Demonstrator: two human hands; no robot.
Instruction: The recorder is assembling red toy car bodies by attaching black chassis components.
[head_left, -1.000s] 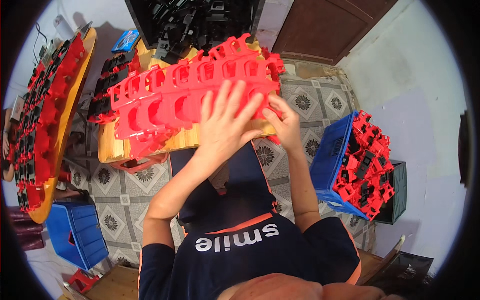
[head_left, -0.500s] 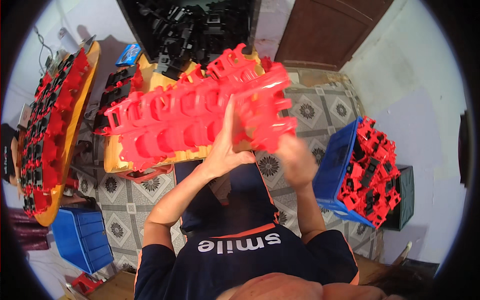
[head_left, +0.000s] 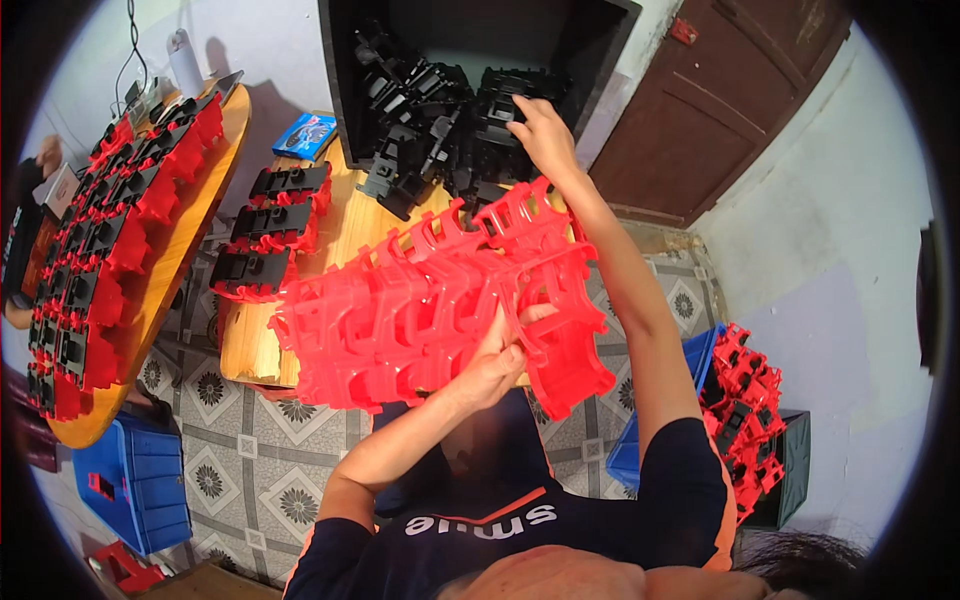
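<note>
Rows of glossy red plastic housings (head_left: pixel 400 305) with round cut-outs stand stacked side by side at the near part of the wooden table. My left hand (head_left: pixel 492 365) is closed round the edge of one housing at the right end, its fingers partly hidden inside the red plastic. My right hand (head_left: pixel 548 140) reaches far over the rows into a large black bin, thumb and forefinger apart, beside black plastic parts (head_left: pixel 505 105). Whether its fingertips touch them I cannot tell. More black parts (head_left: pixel 405 130) lie heaped in the bin's left half.
Red pieces fitted with black parts (head_left: pixel 275 225) line the table's left side, near a blue box (head_left: pixel 305 136). Another wooden table (head_left: pixel 165 290) holds more of them. A blue crate (head_left: pixel 705 350) of red-black pieces stands right, a blue crate (head_left: pixel 150 480) left. Another person's hand (head_left: pixel 48 152) shows far left.
My right hand has gone from the right end of the red housings up into the black bin. My left hand stays at the housings. The view has shifted, showing more of the bin.
</note>
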